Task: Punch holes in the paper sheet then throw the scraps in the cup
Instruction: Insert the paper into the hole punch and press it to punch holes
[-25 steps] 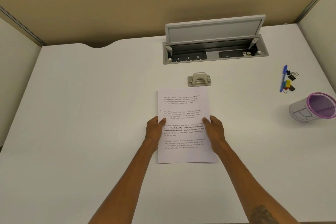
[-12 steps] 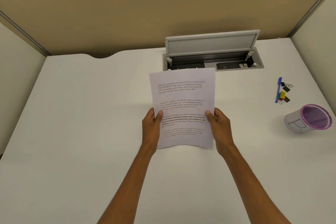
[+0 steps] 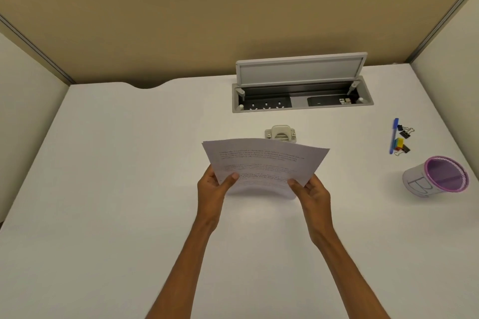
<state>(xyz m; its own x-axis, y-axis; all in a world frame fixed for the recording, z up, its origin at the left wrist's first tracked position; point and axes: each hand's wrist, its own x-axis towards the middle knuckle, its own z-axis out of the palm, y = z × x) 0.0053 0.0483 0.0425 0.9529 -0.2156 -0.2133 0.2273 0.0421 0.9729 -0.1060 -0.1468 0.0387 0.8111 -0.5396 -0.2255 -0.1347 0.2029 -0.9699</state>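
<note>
Tilting away toward hole punch (image 3: pixel 280 133), paper sheet (image 3: pixel 264 163) long axis, both hands gripping

Printed paper sheet (image 3: pixel 264 163) bowed in air, beige hole punch (image 3: pixel 280 133) just behind; purple-rimmed cup (image 3: pixel 438 176) far rt.

Blue pen (image 3: pixel 393 136) beside binder clips (image 3: pixel 403 138); open socket box (image 3: pixel 302 97).

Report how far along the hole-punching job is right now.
Done: nothing that shows; the paper sheet has no visible holes. In hand: the left hand and right hand pinch the sheet by its side edges, lifted off the table, far edge just short of the hole punch. Left: feed the sheet in, punch, then drop the scraps into the purple-rimmed cup on the right.
</note>
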